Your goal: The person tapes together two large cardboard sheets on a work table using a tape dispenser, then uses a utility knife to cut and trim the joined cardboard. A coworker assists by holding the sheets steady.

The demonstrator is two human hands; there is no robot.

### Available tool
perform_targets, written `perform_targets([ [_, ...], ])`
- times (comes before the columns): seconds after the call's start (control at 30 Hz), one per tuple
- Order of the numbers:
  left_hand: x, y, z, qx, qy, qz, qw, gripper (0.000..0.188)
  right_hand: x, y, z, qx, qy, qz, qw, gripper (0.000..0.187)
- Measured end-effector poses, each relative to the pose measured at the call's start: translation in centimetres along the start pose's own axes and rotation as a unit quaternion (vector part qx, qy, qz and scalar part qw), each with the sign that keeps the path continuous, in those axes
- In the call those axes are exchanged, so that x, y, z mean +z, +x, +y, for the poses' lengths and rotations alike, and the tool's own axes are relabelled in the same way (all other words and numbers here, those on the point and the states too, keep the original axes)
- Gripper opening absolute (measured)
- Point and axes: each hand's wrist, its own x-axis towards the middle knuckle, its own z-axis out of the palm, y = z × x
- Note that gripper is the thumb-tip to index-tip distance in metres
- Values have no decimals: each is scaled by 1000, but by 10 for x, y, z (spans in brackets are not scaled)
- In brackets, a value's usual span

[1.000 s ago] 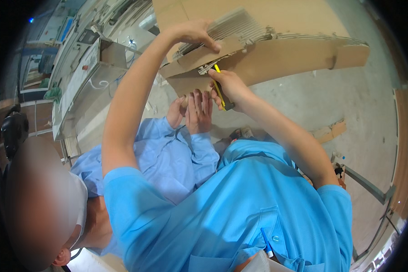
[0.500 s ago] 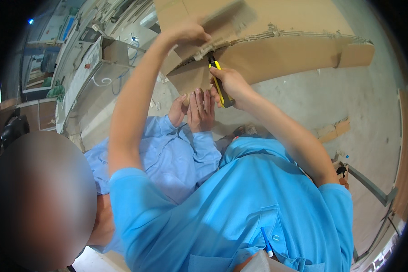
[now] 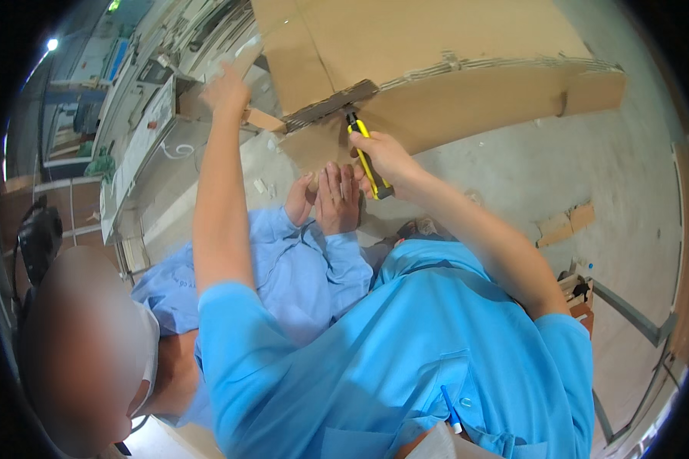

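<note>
My right hand is closed round a yellow and black utility knife. The knife's dark tip is at the cut edge of a large brown cardboard sheet, beside a dark, ridged cut strip of cardboard. Off to the left, my left hand is raised past the sheet's corner, somewhat blurred, its fingers seemingly apart. I make out nothing held in it. A small tan cardboard piece shows close to that wrist.
A co-worker in a light blue shirt is close on my left, with both hands together just below the knife. A pale-sided bench stands at far left. Cardboard scraps lie on the grey floor at right, near a metal frame.
My left hand has swung left, away from the cut edge, and the blurred cardboard piece by it is gone from there. The right hand and knife have shifted slightly down.
</note>
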Motion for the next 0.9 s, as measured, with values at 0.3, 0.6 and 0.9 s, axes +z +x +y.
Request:
perform_targets([
  [0.3, -30, -32, 90, 290, -393, -315, 814, 36, 7, 2, -5, 40, 25, 31, 998, 39],
  [0.6, -39, -37, 102, 326, -300, -256, 859, 31, 15, -17, 1, -15, 19, 71, 997, 30],
  [0.9, -44, -37, 105, 330, -320, -254, 851, 32, 8, -12, -3, 12, -5, 27, 1000, 41],
])
